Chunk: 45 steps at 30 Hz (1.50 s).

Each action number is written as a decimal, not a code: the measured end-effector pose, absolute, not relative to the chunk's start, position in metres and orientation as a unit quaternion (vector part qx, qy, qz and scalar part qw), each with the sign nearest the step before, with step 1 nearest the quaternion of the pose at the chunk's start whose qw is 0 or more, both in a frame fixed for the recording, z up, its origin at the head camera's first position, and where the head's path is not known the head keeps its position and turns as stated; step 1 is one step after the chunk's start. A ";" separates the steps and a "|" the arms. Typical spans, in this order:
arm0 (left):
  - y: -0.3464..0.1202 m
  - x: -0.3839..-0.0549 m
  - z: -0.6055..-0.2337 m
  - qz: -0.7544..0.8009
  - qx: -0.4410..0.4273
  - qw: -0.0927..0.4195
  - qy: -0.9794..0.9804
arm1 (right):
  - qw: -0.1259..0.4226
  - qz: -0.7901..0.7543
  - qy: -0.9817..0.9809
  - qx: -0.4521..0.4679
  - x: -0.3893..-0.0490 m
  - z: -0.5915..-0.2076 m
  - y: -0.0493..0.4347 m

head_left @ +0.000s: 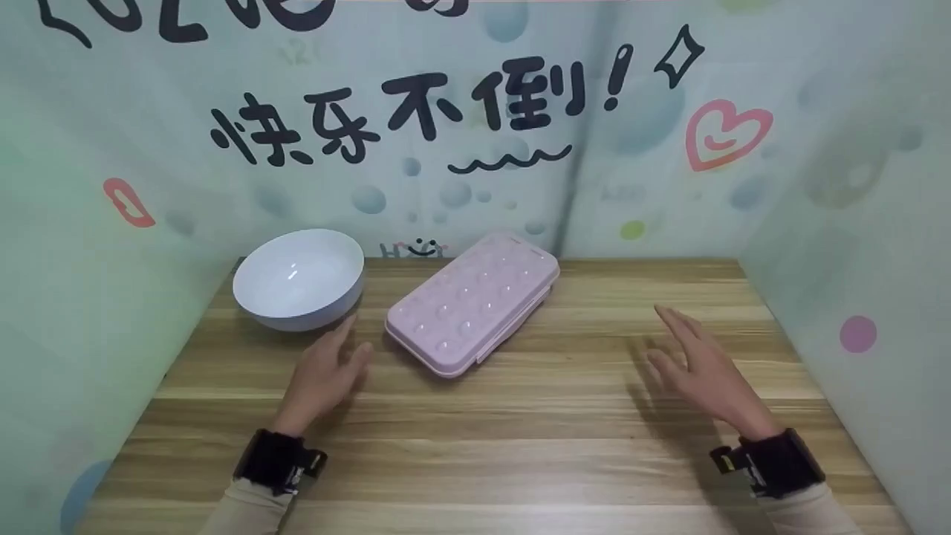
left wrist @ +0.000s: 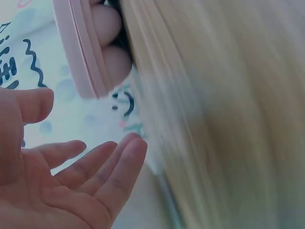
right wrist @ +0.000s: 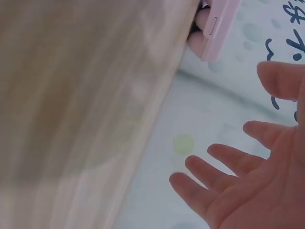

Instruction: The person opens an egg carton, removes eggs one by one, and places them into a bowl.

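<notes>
A pink lidded case (head_left: 473,303) with rows of round bumps lies slantwise on the wooden table. Its rounded underside cups show at the top of both wrist views, on the case (left wrist: 82,47) and on the case (right wrist: 220,31). Left of it stands a white bowl (head_left: 297,279). My left hand (head_left: 321,383) hovers with fingers extended, between the bowl's front and the case's near end, holding nothing. To the right of the case, my right hand (head_left: 709,379) is held with fingers spread and nothing in it.
The wooden table (head_left: 520,461) reaches back to a printed cloth (head_left: 461,186) with black writing and colored dots. Cloth sides close in the table at left and right. A black wrist strap (head_left: 271,461) is on the left arm, another strap (head_left: 780,462) on the right.
</notes>
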<state>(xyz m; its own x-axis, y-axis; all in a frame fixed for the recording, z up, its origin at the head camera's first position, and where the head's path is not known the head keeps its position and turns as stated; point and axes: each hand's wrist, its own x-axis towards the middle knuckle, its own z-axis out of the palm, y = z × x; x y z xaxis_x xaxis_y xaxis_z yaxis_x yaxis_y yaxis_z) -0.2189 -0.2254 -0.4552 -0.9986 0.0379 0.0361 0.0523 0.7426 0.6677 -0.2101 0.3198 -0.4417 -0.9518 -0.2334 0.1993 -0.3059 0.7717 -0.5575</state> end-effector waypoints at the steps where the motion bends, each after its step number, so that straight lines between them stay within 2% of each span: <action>1: -0.223 -0.222 -0.455 -0.370 -0.022 0.007 -0.929 | 0.054 0.324 -0.933 0.145 -0.216 -0.439 0.318; 5: -0.210 -0.233 -0.456 -0.426 0.001 -0.022 -0.905 | 0.028 0.391 -0.910 0.134 -0.239 -0.427 0.312; 12: -0.182 -0.248 -0.458 -0.575 0.065 -0.090 -0.810 | -0.048 0.512 -0.853 0.093 -0.267 -0.422 0.296; 24: -0.158 -0.255 -0.460 -0.601 0.078 -0.091 -0.790 | -0.071 0.547 -0.831 0.069 -0.295 -0.438 0.277; 32: -0.153 -0.263 -0.455 -0.622 0.095 -0.103 -0.770 | -0.089 0.557 -0.823 0.063 -0.300 -0.433 0.269; 40: -0.152 -0.270 -0.456 -0.655 0.077 -0.096 -0.746 | -0.083 0.539 -0.835 0.071 -0.313 -0.429 0.261; 45: -0.147 -0.280 -0.454 -0.636 0.066 -0.110 -0.761 | -0.089 0.536 -0.837 0.070 -0.323 -0.429 0.262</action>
<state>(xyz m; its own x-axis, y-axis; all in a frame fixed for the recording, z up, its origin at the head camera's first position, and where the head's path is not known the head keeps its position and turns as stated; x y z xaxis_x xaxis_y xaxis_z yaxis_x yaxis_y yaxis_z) -0.2803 -0.1472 -0.4538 -0.9672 0.0391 -0.2511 -0.2401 0.1832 0.9533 -0.3228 0.2619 -0.4285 -0.9746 -0.2116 -0.0737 -0.0217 0.4167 -0.9088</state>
